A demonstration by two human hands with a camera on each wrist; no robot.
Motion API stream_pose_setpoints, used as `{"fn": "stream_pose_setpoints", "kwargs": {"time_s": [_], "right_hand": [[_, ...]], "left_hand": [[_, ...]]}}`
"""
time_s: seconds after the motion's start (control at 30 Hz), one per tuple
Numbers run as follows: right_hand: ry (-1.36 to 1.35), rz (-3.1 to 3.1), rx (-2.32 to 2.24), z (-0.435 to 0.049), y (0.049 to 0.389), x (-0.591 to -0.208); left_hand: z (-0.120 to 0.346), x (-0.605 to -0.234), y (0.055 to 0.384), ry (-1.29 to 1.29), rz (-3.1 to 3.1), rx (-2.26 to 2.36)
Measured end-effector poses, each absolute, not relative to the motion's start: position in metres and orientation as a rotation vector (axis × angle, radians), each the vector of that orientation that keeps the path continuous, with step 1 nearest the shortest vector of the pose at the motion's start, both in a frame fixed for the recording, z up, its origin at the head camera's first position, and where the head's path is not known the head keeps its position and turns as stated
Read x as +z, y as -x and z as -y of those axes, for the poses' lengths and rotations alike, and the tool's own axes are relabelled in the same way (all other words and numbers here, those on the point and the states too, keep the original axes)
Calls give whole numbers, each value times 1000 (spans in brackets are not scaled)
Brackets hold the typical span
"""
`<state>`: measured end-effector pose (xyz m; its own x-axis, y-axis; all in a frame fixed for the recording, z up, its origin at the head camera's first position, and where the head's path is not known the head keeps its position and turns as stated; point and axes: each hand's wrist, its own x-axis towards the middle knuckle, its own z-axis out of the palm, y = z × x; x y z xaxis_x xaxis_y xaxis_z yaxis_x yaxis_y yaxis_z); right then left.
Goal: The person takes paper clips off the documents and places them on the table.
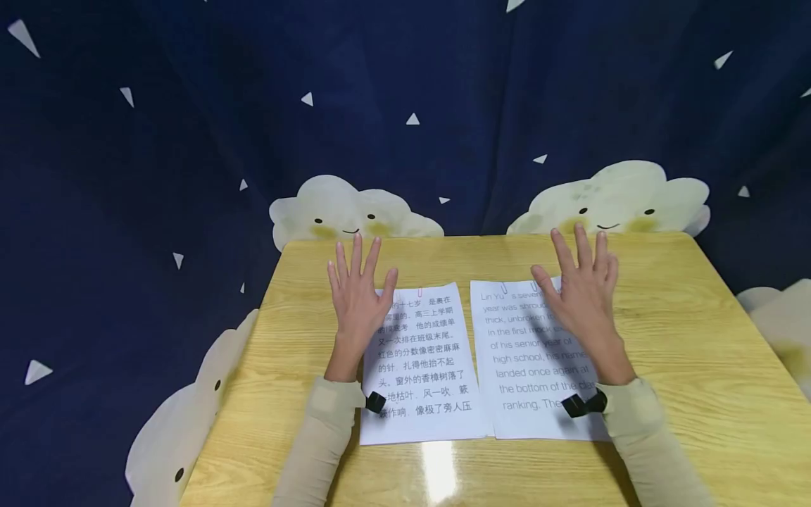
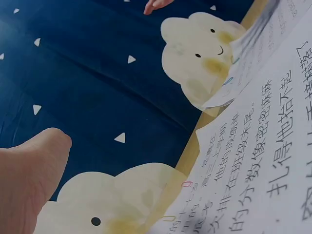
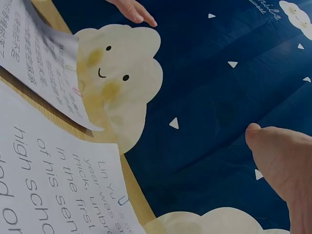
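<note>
My left hand (image 1: 358, 304) is held over the left side of a paper stack printed in Chinese (image 1: 421, 366), fingers spread and straight, holding nothing. Over the right part of a second stack, printed in English (image 1: 529, 377), my right hand (image 1: 586, 299) is spread the same way and grips nothing. A pink paper clip (image 2: 187, 184) and a yellow paper clip (image 2: 168, 219) sit on the top edge of the Chinese pages. On the English pages' top edge is a blue paper clip (image 3: 123, 200), with another clip (image 1: 504, 288) beside it. Each hand hides some print.
The two stacks lie side by side on a light wooden table (image 1: 690, 331), a narrow gap between them. A dark blue curtain (image 1: 405, 162) with white triangles and smiling clouds hangs behind and at the sides. Small black wrist cameras (image 1: 376, 402) sit at both cuffs.
</note>
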<state>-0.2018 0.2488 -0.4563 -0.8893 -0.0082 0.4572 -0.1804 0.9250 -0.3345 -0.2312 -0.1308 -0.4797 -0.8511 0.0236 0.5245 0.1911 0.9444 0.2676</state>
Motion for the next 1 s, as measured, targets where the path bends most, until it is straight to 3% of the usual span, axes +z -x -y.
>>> {"fn": "stream_pose_setpoints", "kwargs": {"time_s": [0.57,1.0], "right_hand": [[-186,2500,625,-236,203,-472],[-216,2448,678,-235,207,-472]], "left_hand": [[146,-523,232,19,2664,-693],[152,-545,244,-274,2840,-740]]}}
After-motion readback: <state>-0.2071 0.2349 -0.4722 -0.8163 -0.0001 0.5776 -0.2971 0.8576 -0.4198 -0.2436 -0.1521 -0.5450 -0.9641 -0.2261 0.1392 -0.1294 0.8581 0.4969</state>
